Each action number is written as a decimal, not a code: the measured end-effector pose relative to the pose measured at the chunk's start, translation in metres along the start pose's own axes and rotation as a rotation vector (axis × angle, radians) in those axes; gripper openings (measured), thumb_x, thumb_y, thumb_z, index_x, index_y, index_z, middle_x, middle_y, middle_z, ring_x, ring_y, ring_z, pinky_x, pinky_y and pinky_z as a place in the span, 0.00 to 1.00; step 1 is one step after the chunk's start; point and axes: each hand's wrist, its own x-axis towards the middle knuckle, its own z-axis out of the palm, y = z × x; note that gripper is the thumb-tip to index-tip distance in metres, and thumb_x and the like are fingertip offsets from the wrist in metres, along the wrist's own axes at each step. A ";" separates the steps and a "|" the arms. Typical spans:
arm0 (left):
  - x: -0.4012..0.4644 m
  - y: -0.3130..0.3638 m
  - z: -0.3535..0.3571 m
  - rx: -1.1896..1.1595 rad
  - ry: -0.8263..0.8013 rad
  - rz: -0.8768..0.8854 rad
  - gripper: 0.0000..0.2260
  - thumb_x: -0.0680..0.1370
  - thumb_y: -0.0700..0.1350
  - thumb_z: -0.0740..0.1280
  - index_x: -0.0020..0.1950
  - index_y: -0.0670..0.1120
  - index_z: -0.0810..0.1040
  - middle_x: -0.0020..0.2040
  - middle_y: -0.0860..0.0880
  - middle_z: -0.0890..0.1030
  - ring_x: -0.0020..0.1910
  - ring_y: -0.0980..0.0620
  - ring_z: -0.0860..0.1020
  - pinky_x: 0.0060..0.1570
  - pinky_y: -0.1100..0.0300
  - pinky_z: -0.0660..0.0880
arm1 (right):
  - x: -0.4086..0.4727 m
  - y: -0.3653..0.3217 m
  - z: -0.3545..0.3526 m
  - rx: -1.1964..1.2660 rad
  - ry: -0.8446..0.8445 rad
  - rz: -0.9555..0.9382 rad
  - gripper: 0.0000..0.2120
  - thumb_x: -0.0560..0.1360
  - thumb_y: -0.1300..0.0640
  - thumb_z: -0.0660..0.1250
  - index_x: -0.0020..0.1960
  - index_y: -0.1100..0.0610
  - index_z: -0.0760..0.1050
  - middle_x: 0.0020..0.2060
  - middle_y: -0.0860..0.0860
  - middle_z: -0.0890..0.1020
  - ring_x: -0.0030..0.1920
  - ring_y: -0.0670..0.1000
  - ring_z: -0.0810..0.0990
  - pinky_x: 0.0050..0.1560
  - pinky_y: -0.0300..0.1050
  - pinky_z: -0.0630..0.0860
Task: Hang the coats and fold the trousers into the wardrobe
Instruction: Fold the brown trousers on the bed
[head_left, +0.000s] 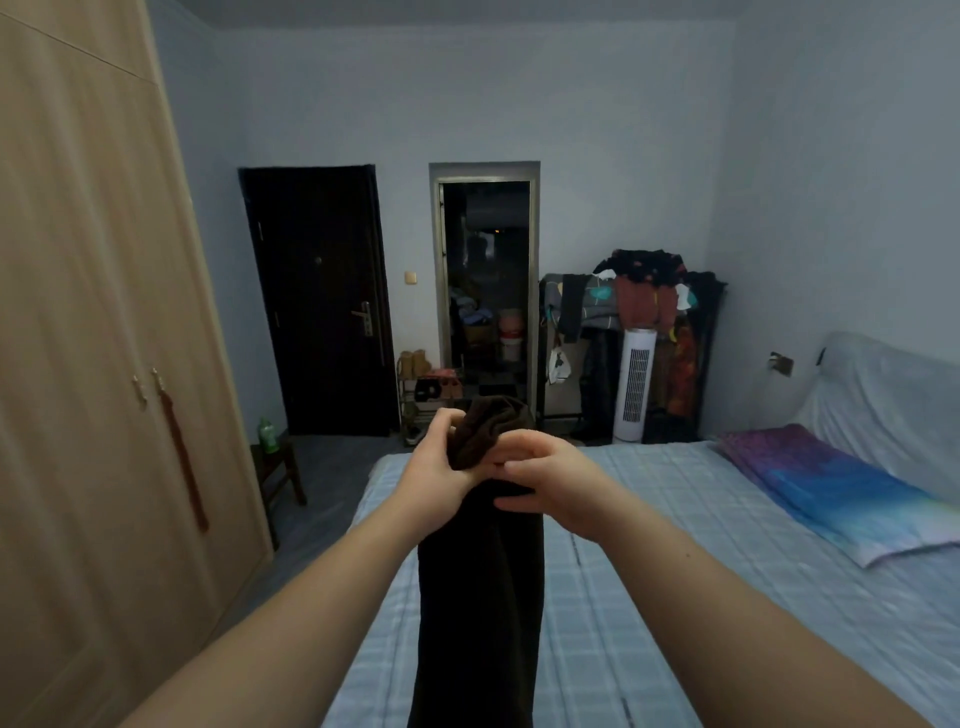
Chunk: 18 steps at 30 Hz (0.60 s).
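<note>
A pair of dark brown trousers hangs straight down in front of me, above the bed. My left hand grips its bunched top end from the left. My right hand holds the cloth from the right, fingers curled across the front. The light wooden wardrobe stands at my left with both doors closed. A red tassel hangs from its handle.
The bed with a pale checked sheet lies ahead, a blue and purple pillow at its right. A small stool with a green bottle stands by the wardrobe. A loaded clothes rack and white tower fan stand at the back.
</note>
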 end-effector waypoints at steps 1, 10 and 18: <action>-0.001 -0.001 0.001 0.002 -0.013 0.014 0.18 0.74 0.42 0.75 0.59 0.54 0.72 0.51 0.53 0.81 0.48 0.62 0.80 0.46 0.67 0.75 | -0.002 -0.003 -0.003 -0.047 0.006 0.013 0.17 0.77 0.70 0.60 0.57 0.56 0.83 0.55 0.52 0.86 0.57 0.51 0.84 0.55 0.55 0.82; 0.000 -0.019 -0.019 -0.046 -0.007 -0.021 0.18 0.77 0.38 0.70 0.59 0.60 0.75 0.53 0.57 0.82 0.55 0.58 0.81 0.58 0.52 0.78 | -0.008 -0.009 -0.037 -0.530 0.329 -0.320 0.24 0.75 0.72 0.58 0.48 0.47 0.84 0.45 0.43 0.85 0.49 0.42 0.82 0.50 0.39 0.80; -0.011 -0.020 -0.033 -0.142 -0.160 -0.041 0.20 0.78 0.31 0.66 0.60 0.56 0.77 0.55 0.50 0.83 0.57 0.52 0.81 0.56 0.52 0.79 | 0.000 -0.006 -0.026 -1.022 0.086 -0.175 0.22 0.81 0.58 0.62 0.72 0.41 0.70 0.68 0.39 0.73 0.62 0.45 0.74 0.61 0.42 0.72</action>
